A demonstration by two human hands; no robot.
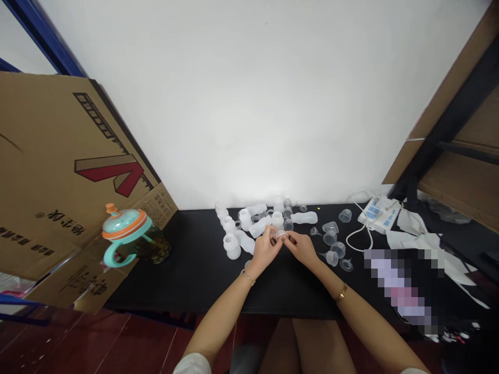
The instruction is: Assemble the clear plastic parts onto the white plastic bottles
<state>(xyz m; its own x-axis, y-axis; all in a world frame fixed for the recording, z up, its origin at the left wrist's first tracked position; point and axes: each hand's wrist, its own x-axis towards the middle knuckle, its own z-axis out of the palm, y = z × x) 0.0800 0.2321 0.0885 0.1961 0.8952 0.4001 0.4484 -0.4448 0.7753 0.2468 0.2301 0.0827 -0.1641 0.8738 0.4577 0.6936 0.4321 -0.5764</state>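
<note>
Over the black table, my left hand (265, 249) and my right hand (303, 249) meet with fingertips pinched on a small clear round plastic piece (281, 235). Its exact kind is too small to make out. Just behind and left of my hands are several milky-white plastic bottles (233, 246), some upright and some lying on their sides. One white bottle (304, 218) lies beyond my right hand. Small clear plastic cups (288, 213) stand in a row behind my fingers. Scattered right of my right hand are several clear funnel-shaped plastic parts (331, 257).
A teal-lidded jug (127, 226) with dark contents stands at the left, before a large cardboard box (50, 182). On the right lie a white power strip (378, 213) with a cable, white paper pieces (417, 240) and a pixelated patch. A white wall (257, 104) bounds the black table (175, 280).
</note>
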